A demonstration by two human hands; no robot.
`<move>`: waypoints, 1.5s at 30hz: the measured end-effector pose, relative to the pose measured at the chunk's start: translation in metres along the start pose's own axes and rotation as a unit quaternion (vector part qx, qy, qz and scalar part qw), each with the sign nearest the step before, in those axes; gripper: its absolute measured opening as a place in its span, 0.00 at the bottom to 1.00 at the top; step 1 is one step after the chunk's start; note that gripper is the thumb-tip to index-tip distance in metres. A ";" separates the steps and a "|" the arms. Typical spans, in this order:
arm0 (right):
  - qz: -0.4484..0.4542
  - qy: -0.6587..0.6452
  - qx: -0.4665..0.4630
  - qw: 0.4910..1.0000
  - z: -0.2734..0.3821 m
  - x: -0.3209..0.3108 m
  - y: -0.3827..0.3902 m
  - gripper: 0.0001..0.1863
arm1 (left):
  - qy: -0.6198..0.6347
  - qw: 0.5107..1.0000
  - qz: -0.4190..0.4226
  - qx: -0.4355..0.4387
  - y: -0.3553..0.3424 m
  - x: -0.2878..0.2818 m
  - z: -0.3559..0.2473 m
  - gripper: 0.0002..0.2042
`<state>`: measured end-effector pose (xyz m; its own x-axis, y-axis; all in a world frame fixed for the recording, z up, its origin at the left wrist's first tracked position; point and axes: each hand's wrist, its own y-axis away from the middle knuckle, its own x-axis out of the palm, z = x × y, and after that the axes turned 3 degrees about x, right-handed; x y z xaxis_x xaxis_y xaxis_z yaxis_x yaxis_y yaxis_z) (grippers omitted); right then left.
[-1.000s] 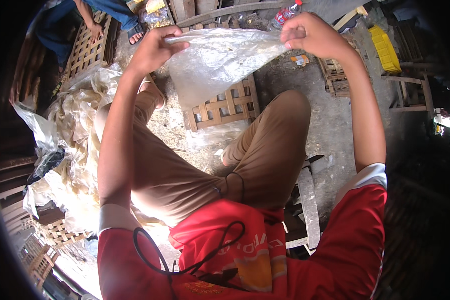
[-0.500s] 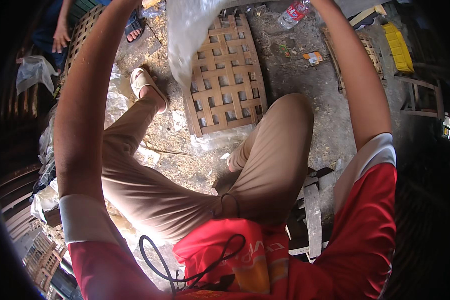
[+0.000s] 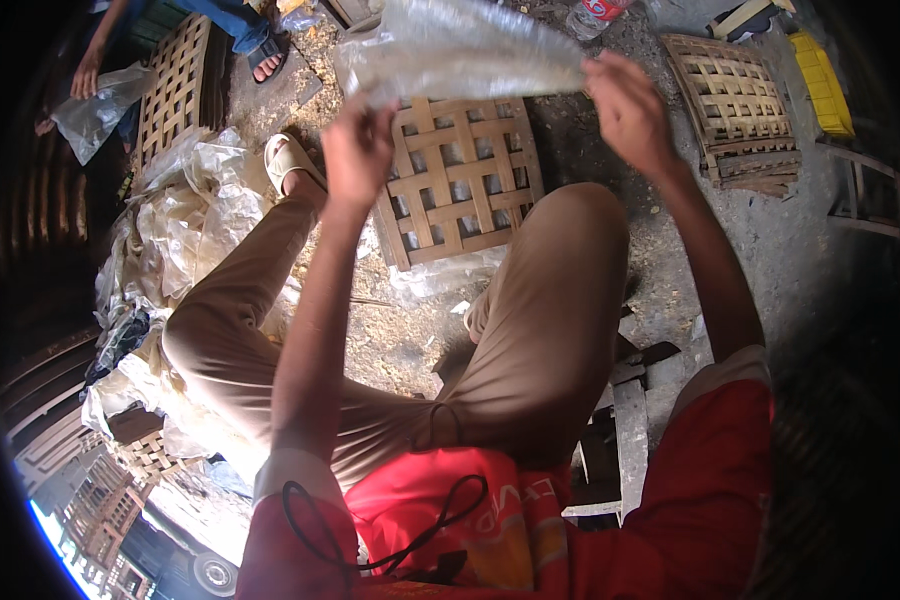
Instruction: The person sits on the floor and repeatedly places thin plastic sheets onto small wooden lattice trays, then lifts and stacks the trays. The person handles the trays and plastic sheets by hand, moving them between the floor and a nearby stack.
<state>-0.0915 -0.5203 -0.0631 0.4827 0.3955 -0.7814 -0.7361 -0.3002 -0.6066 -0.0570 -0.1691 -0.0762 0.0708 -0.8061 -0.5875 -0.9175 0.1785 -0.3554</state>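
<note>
A translucent plastic sheet (image 3: 470, 55), blurred by motion, is stretched between my left hand (image 3: 360, 145) and my right hand (image 3: 632, 110). Both hands have closed fingers at the sheet's lower edge, the right at its right corner, the left at its left end. Just beneath it, between my legs, a square woven bamboo panel (image 3: 460, 180) lies on some plastic, its upper end partly hidden by the sheet.
Crumpled plastic sheets (image 3: 185, 215) heap at my left. A co-worker's hand (image 3: 85, 80) holds a plastic bag (image 3: 95, 120) beside stacked panels (image 3: 170, 90). At right are more panels (image 3: 735, 100), a yellow crate (image 3: 820, 85) and a wooden frame (image 3: 860, 190). A bottle (image 3: 595, 15) lies beyond the sheet.
Half a second ago my hands were raised past the top edge with the sheet; now they have come back down into view. The co-worker's hand has lifted the plastic bag.
</note>
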 end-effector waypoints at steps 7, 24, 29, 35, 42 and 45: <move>0.427 -0.276 0.250 0.824 0.025 0.080 0.161 0.12 | 0.002 0.986 0.118 -0.119 0.163 0.072 0.109 0.16; 0.311 -0.043 0.142 0.939 0.077 0.265 0.077 0.32 | -0.069 0.945 0.115 -0.297 0.228 0.076 0.136 0.11; 0.280 -0.051 0.262 0.922 0.061 0.262 0.096 0.32 | -0.098 0.954 0.101 -0.265 0.238 0.074 0.144 0.08; 0.199 -0.039 0.037 0.978 0.105 0.250 0.114 0.27 | -0.127 0.963 0.055 -0.233 0.248 0.077 0.149 0.06; 0.185 -0.055 0.335 0.922 0.075 0.280 0.136 0.11 | -0.230 0.948 0.100 -0.197 0.250 0.070 0.141 0.07; 0.111 -0.143 0.622 0.761 0.030 0.272 0.141 0.14 | -0.230 0.943 0.118 -0.211 0.256 0.075 0.142 0.08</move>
<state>-0.0779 -0.4291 -0.3570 0.2878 0.6821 -0.6722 -0.7500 0.5970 0.2846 -0.2310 -0.1037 -0.3139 -0.0807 -0.4253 -0.9014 -0.9962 0.0037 0.0875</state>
